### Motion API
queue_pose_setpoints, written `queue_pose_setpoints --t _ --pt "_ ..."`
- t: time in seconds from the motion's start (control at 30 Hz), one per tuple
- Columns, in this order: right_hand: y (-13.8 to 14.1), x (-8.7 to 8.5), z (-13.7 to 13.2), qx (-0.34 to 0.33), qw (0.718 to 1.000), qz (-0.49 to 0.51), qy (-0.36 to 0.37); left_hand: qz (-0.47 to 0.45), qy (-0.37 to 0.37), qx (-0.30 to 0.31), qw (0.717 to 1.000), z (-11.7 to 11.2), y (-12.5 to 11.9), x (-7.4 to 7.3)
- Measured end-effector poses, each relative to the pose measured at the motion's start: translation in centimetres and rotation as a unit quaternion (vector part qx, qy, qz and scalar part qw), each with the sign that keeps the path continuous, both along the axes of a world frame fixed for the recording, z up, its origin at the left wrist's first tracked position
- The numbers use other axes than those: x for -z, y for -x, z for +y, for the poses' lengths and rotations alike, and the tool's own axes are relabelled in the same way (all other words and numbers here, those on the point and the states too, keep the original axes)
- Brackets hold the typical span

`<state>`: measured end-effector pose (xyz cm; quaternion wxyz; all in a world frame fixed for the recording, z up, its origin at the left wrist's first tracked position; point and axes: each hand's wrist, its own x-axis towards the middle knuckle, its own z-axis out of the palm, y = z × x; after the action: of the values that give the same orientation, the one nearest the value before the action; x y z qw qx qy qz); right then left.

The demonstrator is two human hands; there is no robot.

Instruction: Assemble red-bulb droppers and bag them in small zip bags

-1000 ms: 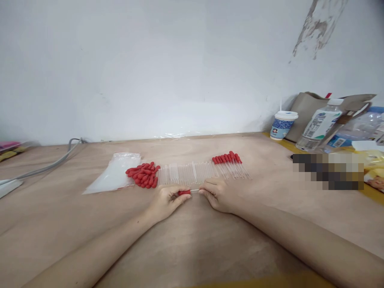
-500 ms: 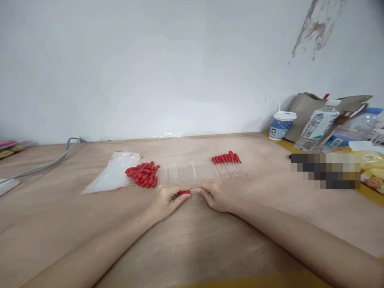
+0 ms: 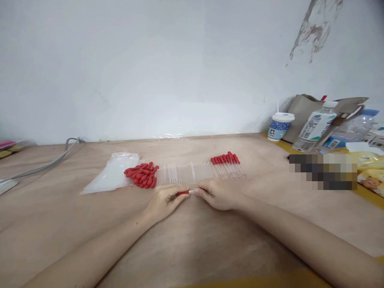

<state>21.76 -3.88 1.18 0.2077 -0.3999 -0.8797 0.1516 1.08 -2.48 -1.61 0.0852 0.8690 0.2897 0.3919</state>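
Note:
My left hand [image 3: 166, 201] is closed in a pinch on a red rubber dropper bulb [image 3: 183, 193]. Facing it, my right hand [image 3: 217, 194] pinches a clear glass tube [image 3: 192, 192], whose end meets the bulb's open end; how deep it sits inside I cannot tell. Just beyond my hands lies a row of bare glass tubes [image 3: 183, 173], side by side. At its left is a heap of loose red bulbs [image 3: 144, 176]. To the right, several droppers [image 3: 225, 159] with red bulbs fitted lie in a slanted row.
A clear plastic bag [image 3: 111, 174] lies left of the bulbs. At the right stand a paper cup [image 3: 280, 126] with a straw, a water bottle [image 3: 316, 126] and a grey bag [image 3: 297, 116]. A grey cable [image 3: 54, 162] crosses the table's left side, and a wall rises behind.
My hands stay together at nearly the same spot, with bulb and tube still pinched end to end. The view has shifted very slightly.

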Motion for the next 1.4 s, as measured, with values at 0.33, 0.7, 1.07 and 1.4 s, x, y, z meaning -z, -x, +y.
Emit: queue_pose_setpoints --t 0.33,0.7,1.07,1.4 --pt "-7.1 0.0 6.0 0.335 0.935 0.117 0.023 0.024 0.006 -0.096 0.995 0.3 0.8 -0.1" --pt "-8.3 1.8 6.9 0.491 0.871 -0.024 0.002 0.058 0.040 -0.067 0.995 0.3 0.7 -0.3" --pt "-6.1 1.7 5.4 0.408 0.909 -0.025 -0.085 0.060 0.054 -0.056 0.995 0.3 0.6 -0.3" --pt "-3.9 2.1 4.5 0.366 0.925 -0.085 -0.051 0.059 0.061 -0.056 0.995 0.3 0.6 -0.3"
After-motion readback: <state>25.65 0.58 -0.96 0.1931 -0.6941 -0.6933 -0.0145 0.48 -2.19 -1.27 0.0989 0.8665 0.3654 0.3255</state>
